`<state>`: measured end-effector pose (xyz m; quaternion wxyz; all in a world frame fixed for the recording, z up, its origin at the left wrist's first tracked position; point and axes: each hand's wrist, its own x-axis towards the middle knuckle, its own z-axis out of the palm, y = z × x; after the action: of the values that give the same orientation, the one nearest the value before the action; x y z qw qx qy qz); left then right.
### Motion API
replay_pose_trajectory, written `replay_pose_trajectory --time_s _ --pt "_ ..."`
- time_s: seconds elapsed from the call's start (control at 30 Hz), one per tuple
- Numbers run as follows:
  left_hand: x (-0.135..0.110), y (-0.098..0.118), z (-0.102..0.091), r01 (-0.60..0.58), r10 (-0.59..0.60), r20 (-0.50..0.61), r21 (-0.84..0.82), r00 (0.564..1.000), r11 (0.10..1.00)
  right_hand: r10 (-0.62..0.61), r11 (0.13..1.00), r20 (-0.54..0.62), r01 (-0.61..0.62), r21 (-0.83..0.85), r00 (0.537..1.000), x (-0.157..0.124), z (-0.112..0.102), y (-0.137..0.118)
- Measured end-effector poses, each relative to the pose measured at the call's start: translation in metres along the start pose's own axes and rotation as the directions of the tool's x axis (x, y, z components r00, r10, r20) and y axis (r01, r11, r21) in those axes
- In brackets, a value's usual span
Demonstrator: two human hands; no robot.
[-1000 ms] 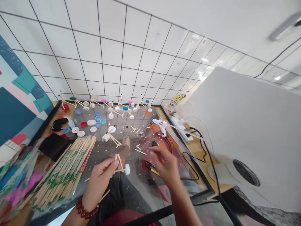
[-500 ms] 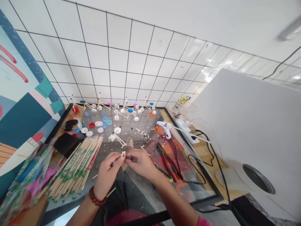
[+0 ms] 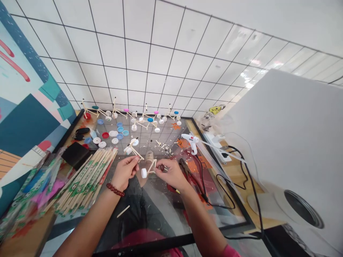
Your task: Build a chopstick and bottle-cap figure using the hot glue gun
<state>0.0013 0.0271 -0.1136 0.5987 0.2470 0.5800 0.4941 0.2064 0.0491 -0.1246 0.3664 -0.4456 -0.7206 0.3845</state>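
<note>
Above a glass tabletop (image 3: 160,200), my right hand (image 3: 171,173) pinches a small frame of thin wooden sticks with a white bottle cap (image 3: 144,172) glued on as a wheel. My left hand (image 3: 124,170) is just left of it, fingers curled and pinched beside the frame; what they hold I cannot make out. A bead bracelet (image 3: 115,190) is on my left wrist. Another stick-and-cap piece (image 3: 131,148) lies just beyond my hands.
Finished stick models with coloured caps (image 3: 134,119) line the tiled wall. Loose caps (image 3: 112,135), wrapped chopstick packs (image 3: 85,182), a black box (image 3: 75,155), a glue gun (image 3: 191,142), pliers (image 3: 187,171), a power strip (image 3: 217,144) and a white appliance (image 3: 289,150) surround me.
My right hand came in from the right to meet my left hand. The stick frame passed from my left hand to my right, with the cap now pointing left. Both hands moved farther from me.
</note>
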Motion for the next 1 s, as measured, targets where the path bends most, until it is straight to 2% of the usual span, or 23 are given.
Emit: replay_pose_trajectory --time_s 0.07,0.33,0.53,0.7,1.0 --pt "0.002 0.003 0.003 0.008 -0.008 0.008 -0.006 1.000 1.000 -0.009 1.000 0.048 0.009 0.006 0.999 -0.003 0.003 0.001" --pt "0.006 0.012 0.004 0.036 -0.033 0.050 -0.072 0.998 0.997 -0.009 1.000 0.096 0.008 0.003 0.995 -0.006 0.012 0.009" --pt "0.010 0.012 -0.002 0.050 -0.042 0.073 -0.106 0.996 0.993 0.047 0.999 0.178 -0.051 0.019 0.983 0.002 0.021 0.013" --pt "0.005 0.013 -0.010 0.018 -0.008 0.085 -0.120 0.996 0.993 0.095 0.995 0.171 -0.097 0.007 0.981 0.011 0.031 0.013" --pt "0.002 0.015 -0.016 -0.032 0.043 0.104 -0.105 0.994 0.994 0.082 0.996 0.187 -0.084 0.002 0.979 0.014 0.041 0.011"
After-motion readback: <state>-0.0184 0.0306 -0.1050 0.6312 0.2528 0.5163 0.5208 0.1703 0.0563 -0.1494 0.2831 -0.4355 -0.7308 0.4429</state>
